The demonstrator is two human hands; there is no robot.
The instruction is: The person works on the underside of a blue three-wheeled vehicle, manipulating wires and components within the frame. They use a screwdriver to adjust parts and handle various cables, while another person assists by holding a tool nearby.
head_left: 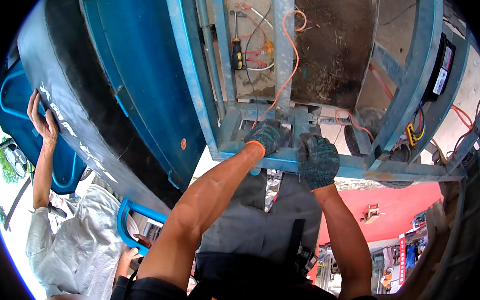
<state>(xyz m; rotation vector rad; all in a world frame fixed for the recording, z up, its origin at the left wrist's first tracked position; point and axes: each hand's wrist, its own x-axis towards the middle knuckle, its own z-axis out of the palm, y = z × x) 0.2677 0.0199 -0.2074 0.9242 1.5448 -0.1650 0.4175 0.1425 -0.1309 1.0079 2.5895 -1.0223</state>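
My left hand (270,136), in a dark knit glove with an orange cuff, is over a gap in the blue metal frame (282,161). Its fingers are curled downward, and the end of an orange wire (295,53) runs down to them. What the fingertips hold is hidden. My right hand (318,160), gloved the same way, is closed at the frame's near bar, just right of the left hand. Whatever it may hold is covered by the glove. Beyond my hands, a screwdriver (237,54) with a black and yellow handle lies among loose red, white and black wires.
At the left, a person in a grey shirt (83,231) rests a hand on a grey and black padded seat (91,93) beside a blue panel (136,74). A black box (441,69) and a yellow connector (411,134) with wires sit on the right of the frame.
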